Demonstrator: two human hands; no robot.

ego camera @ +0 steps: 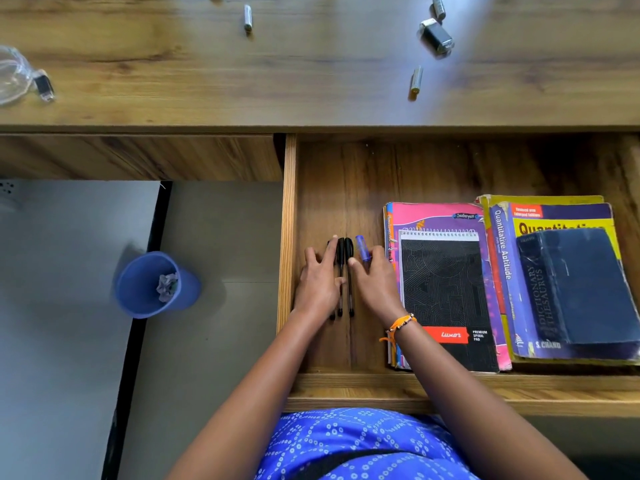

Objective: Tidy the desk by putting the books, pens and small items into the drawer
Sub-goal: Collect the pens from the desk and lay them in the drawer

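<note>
The wooden drawer (346,174) stands pulled out below the desk top. Black pens (349,271) lie side by side on its floor at the left, caps pointing away from me. My left hand (317,285) rests flat on the leftmost pens, fingers spread. My right hand (375,280) lies over a blue-capped pen (363,247), fingertips touching it and the nearest black pen. To the right lie a black spiral pad (446,299) on a pink notebook (433,213), and a dark dictionary (575,285) on a yellow-purple book (505,254).
On the desk top (207,81) lie several batteries (247,17), one more battery (416,81), a small black block (437,36), a USB stick (45,86) and a clear plastic item (12,74). A blue bin (152,285) with crumpled paper stands on the floor at left.
</note>
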